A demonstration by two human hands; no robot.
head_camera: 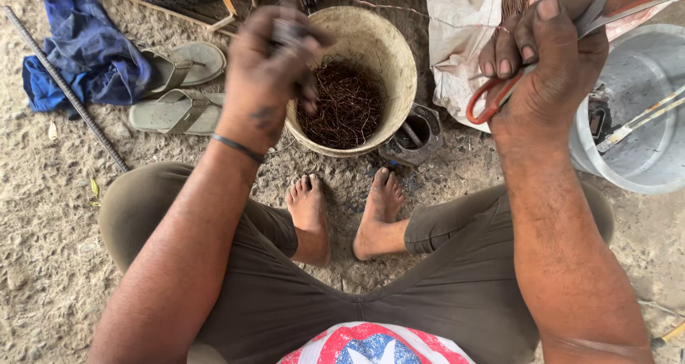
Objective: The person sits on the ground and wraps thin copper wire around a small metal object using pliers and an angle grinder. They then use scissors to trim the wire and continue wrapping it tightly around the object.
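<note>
Sitting on the sandy ground (50,250) with the grey tub (642,121) on my right and the cream bucket (389,57) of rusty wire bits (349,104) by my feet. My right hand (546,64) is clamped round the orange-handled scissors (606,7); my left hand (267,75) pinches something small and dark, can't tell what, over the bucket's rim.

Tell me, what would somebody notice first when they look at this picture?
Probably the orange-handled metal scissors, gripped in the right hand at the upper right. Next, the round cream-coloured bucket in the top middle, holding a tangle of thin reddish-brown wire, with the left hand pinching something small and dark over its rim. Two bare feet rest on the sandy ground just below.
</note>
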